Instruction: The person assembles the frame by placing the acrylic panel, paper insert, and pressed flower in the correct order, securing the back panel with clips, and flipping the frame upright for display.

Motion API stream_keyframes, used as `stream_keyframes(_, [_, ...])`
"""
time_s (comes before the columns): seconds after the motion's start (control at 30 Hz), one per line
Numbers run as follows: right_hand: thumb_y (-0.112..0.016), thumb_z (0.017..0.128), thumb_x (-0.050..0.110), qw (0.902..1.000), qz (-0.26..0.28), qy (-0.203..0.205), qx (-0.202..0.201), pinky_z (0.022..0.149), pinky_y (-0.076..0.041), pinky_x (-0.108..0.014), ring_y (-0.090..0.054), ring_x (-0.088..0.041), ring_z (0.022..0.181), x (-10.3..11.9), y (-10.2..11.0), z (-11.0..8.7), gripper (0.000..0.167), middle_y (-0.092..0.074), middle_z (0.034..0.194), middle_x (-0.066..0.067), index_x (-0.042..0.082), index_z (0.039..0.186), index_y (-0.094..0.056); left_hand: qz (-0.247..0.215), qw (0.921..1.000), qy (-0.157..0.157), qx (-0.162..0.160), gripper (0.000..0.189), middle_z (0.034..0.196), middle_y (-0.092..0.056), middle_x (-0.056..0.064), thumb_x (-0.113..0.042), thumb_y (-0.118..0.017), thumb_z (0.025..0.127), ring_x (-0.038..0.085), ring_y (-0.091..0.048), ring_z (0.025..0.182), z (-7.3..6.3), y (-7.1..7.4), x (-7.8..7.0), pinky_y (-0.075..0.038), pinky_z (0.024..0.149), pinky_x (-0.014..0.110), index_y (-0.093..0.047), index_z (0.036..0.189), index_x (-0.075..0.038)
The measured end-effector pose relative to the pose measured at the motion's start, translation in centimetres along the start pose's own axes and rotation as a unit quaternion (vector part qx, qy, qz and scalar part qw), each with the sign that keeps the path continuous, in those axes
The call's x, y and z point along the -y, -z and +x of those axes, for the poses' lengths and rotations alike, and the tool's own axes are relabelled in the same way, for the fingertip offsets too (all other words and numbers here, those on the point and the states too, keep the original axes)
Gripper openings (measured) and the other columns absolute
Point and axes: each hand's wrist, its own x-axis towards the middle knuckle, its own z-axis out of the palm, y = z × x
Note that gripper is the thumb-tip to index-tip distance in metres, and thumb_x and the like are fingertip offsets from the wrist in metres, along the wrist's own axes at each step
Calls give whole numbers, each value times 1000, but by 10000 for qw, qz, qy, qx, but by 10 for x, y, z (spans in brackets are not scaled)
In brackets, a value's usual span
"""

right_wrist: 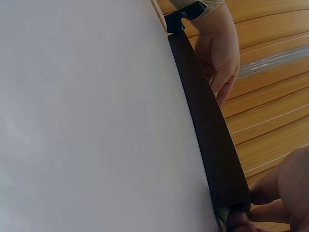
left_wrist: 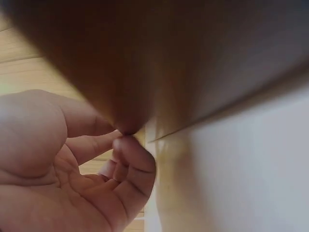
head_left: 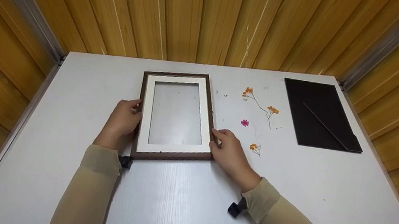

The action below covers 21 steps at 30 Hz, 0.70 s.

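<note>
A brown picture frame (head_left: pixel 171 157) with a white mat (head_left: pixel 147 113) lies face up on the white table. Through the mat's window a pale grey surface shows. My left hand (head_left: pixel 122 119) grips the frame's left side, thumb and fingertips at its edge; in the left wrist view the fingers (left_wrist: pixel 137 166) curl at the dark frame side. On the opposite side, near the lower right corner, my right hand (head_left: pixel 230 152) holds the frame between thumb and fingers. The right wrist view shows the frame's dark front side (right_wrist: pixel 207 121) with a hand at each end.
Right of the frame lie dried orange flowers (head_left: pixel 273 110) on thin stems, a small magenta flower (head_left: pixel 245 122) and another orange sprig (head_left: pixel 254 148). A black backing board (head_left: pixel 317 115) with a strut lies at the far right. Wood-patterned walls (head_left: pixel 184 15) enclose the white table (head_left: pixel 86 75).
</note>
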Motion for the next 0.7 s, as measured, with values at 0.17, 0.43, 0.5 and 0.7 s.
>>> stream_keyframes(0.17, [-72, 106, 8, 9997, 220, -95, 49, 86, -57, -33, -67, -18, 94, -3, 9, 5, 44, -73, 144, -22, -1, 149, -71, -93, 9999, 45, 15, 58, 167, -50, 32, -8, -52, 115, 48, -52, 157, 0, 0, 2, -48, 129, 59, -42, 171, 4])
stream_keyframes(0.43, [-68, 109, 14, 9959, 620, -605, -248, 64, -51, -19, -64, -4, 74, -21, 64, 25, 44, -73, 146, -25, -2, 150, -70, -107, 9998, 56, -131, 55, 168, -51, 29, -7, -55, 116, 46, -55, 155, 0, -4, 1, -52, 126, 58, -46, 169, 4])
stream_keyframes(0.5, [-68, 109, 16, 9943, 642, -763, -388, 62, -49, -17, -65, -5, 76, -27, 79, 30, 45, -73, 147, -25, -1, 151, -69, -116, 9998, 55, -119, 55, 168, -52, 29, -7, -55, 116, 46, -55, 155, 1, -4, 2, -52, 126, 58, -45, 169, 3])
stream_keyframes(0.7, [-69, 110, 21, 9853, 769, -1204, -932, 61, -47, -16, -67, -5, 77, -49, 118, 42, 47, -68, 158, -21, 0, 152, -69, -147, 9999, 50, -54, 57, 166, -56, 28, -7, -55, 116, 44, -58, 153, 1, -2, 2, -53, 126, 56, -42, 171, 2])
